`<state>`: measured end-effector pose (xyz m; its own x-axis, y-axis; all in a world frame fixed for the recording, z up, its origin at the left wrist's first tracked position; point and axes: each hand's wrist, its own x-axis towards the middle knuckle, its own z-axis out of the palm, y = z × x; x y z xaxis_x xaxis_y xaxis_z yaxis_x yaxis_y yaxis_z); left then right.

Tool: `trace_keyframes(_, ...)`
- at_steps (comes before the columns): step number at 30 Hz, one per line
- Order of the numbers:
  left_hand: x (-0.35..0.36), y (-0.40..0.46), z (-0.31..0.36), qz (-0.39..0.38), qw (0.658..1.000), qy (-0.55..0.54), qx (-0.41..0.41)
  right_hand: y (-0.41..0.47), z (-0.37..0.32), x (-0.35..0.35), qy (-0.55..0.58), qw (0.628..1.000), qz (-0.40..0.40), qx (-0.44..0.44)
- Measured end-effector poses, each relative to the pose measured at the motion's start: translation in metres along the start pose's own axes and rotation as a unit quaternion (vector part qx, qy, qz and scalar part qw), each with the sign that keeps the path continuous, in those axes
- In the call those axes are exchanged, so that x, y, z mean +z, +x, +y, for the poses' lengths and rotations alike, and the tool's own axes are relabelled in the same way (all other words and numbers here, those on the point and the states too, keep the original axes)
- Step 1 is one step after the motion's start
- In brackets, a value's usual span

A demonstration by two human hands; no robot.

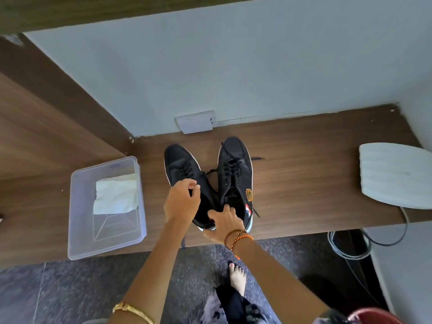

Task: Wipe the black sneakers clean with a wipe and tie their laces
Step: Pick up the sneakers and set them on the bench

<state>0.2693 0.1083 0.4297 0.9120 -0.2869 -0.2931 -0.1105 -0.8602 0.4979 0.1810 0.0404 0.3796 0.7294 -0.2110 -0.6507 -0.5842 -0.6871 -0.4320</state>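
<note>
Two black sneakers with white soles stand side by side on the wooden desk [304,174], toes toward the wall. My left hand [181,202] is over the left sneaker [180,166] and pinches its lace near the tongue. The heel collar of the right sneaker [235,167] is held by my right hand [224,224], fingers curled into the opening. That shoe's laces lie loose, one end trailing onto the desk. A white wipe [117,195] lies in a clear plastic tub [80,220] at the left.
A white wall socket plate [196,122] sits behind the shoes. A white ribbed device [395,176] with a cable rests at the desk's right end. A wooden side panel closes the left. My bare foot [238,277] stands on the dark floor below.
</note>
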Motion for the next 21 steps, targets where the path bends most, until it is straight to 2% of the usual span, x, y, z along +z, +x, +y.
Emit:
trace_keyframes(6, 0.003, 0.005, 0.005, -0.02, 1.0, 0.011, -0.009, 0.001, 0.0, 0.001, 0.007, 1.0, -0.005, 0.002)
trace_keyframes(13, -0.008, 0.028, 0.031, -0.008, 1.0, 0.007, 0.002, 0.0, -0.001, 0.0, 0.011, 1.0, -0.005, 0.011)
trace_keyframes(17, -0.018, 0.03, 0.035, 0.012, 1.0, 0.009, 0.001, -0.003, -0.004, 0.002, 0.015, 0.999, 0.022, 0.032)
trace_keyframes(21, -0.017, 0.032, 0.02, 0.047, 0.998, 0.001, -0.037, 0.003, -0.004, 0.007, 0.002, 0.999, 0.027, 0.023)
